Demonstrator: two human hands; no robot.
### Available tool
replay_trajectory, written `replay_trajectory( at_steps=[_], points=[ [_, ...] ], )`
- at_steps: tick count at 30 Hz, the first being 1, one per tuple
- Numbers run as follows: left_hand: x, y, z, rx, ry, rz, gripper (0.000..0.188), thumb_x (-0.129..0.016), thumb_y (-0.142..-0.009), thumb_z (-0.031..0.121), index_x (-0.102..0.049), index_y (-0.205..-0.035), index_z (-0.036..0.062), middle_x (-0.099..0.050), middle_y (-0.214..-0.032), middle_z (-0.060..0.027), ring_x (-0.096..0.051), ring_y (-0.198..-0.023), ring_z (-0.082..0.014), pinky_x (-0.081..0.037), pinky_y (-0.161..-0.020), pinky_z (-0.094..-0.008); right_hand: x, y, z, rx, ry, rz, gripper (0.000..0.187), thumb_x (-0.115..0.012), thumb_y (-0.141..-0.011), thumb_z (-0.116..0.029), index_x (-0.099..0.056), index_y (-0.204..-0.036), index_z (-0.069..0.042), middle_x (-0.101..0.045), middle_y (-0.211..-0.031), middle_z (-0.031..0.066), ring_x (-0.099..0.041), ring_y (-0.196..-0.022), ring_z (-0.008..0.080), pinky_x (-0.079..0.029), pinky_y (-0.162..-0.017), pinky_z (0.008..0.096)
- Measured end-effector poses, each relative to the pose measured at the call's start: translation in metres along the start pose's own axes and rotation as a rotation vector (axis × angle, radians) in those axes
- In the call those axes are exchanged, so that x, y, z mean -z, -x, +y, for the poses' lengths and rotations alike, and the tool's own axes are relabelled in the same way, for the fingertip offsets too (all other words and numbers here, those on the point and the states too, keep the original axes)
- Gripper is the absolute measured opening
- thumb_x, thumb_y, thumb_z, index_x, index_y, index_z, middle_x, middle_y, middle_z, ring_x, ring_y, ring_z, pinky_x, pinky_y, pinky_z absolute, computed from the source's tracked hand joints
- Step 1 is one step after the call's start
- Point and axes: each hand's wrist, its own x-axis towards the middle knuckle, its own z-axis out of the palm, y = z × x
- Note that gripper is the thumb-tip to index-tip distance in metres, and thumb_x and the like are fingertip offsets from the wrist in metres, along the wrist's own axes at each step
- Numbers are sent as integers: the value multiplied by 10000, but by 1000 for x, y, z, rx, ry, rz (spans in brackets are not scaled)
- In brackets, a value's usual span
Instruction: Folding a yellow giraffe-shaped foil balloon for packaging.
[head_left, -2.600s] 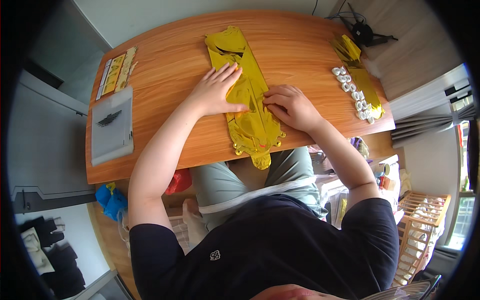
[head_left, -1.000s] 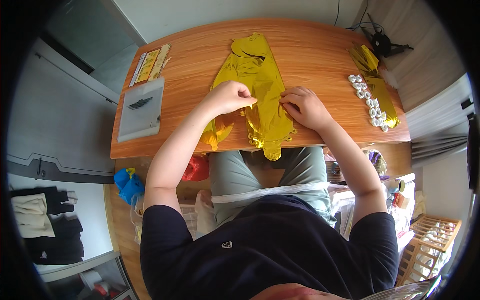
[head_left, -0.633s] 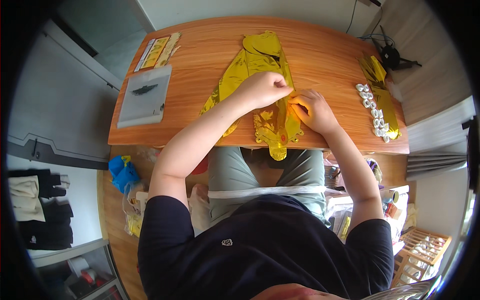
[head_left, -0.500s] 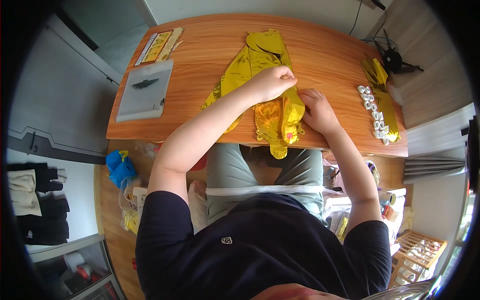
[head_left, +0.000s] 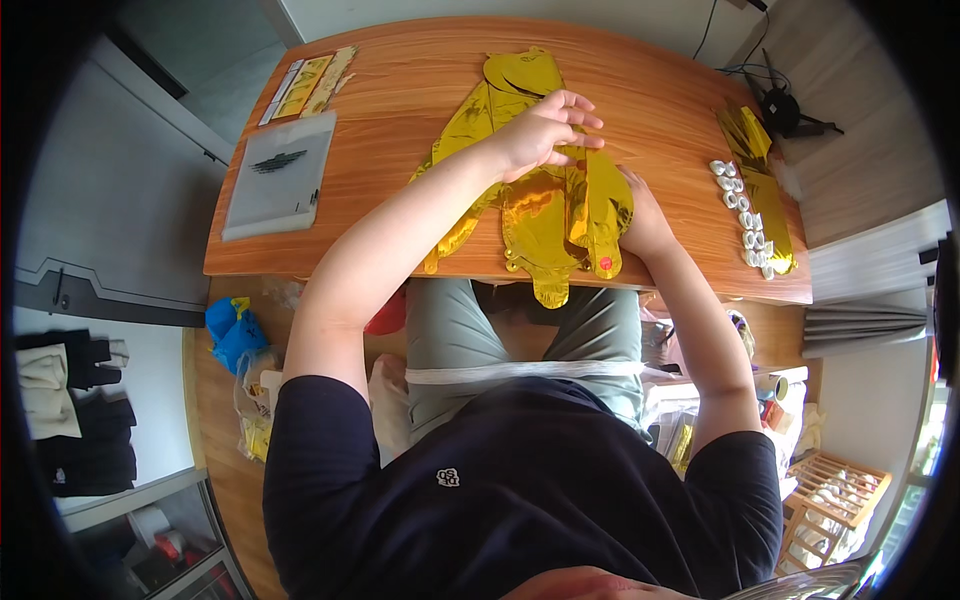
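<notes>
Flat gold foil balloons (head_left: 540, 225) lie in front of me, partly overlapping, with one rounded end hanging past the near table edge. My left hand (head_left: 545, 135) hovers over the middle of the foil, fingers stretched and apart, with nothing in them. On the right, my right hand (head_left: 648, 215) grips the side of a folded foil piece (head_left: 606, 205), which stands up a little and bears a small red spot near its lower end. That foil hides most of the right fingertips.
At the left of the wooden table (head_left: 390, 130) lie a clear plastic sheet (head_left: 270, 200) with dark thin pieces on it and some printed cards (head_left: 303, 88). To the right are several small white rolls (head_left: 743, 215), more gold foil (head_left: 765, 205) and a black device with cables (head_left: 785, 115).
My left hand has opened from a pinch and moved slightly up and left. The folded foil has swung to the right, and my right hand has shifted slightly right with it.
</notes>
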Motion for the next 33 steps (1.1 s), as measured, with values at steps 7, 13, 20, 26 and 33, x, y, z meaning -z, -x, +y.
replay_trajectory(
  at_steps=[7,13,20,26,33],
  points=[
    [-6,-15,-5,-14,17,-60,377,-464,-1005,29,-441,-1376,96,-529,-1397,-117,-575,-1298,-248,-475,-1054,-469,0,1,-2,-360,-626,-93,386,-686,-875,-220,-670,-1244,-107,-696,-1201,133,-620,-1101,371,-475,-974,461],
    [81,-21,14,-141,-995,-42,279,-570,-1026,156,-637,-1292,106,-631,-1335,-92,-623,-1234,-231,-516,-1017,-395,-12,-5,4,-75,-351,58,403,-679,-878,-225,-663,-1257,-87,-684,-1238,168,-616,-1135,382,-471,-993,452],
    [88,5,6,12,-1591,245,293,-621,-1000,306,-715,-1226,145,-639,-1332,-86,-603,-1252,-258,-487,-1059,-413,2,-3,-4,-195,-444,-18,442,-689,-870,-234,-651,-1282,-79,-673,-1269,185,-614,-1149,392,-479,-1000,455],
    [107,-8,-7,-38,-1599,410,333,-624,-987,358,-718,-1223,143,-645,-1310,-89,-592,-1253,-278,-475,-1066,-416,-4,-1,-2,-184,-431,12,461,-701,-862,-251,-651,-1286,-78,-671,-1278,179,-603,-1176,394,-454,-1038,453],
    [109,-35,-8,13,-1691,569,384,-643,-964,417,-720,-1210,133,-661,-1280,-93,-599,-1245,-263,-479,-1041,-439,5,1,-2,-176,-411,-44,501,-711,-857,-297,-646,-1313,-101,-649,-1321,175,-568,-1232,383,-410,-1078,463]
  ],
)
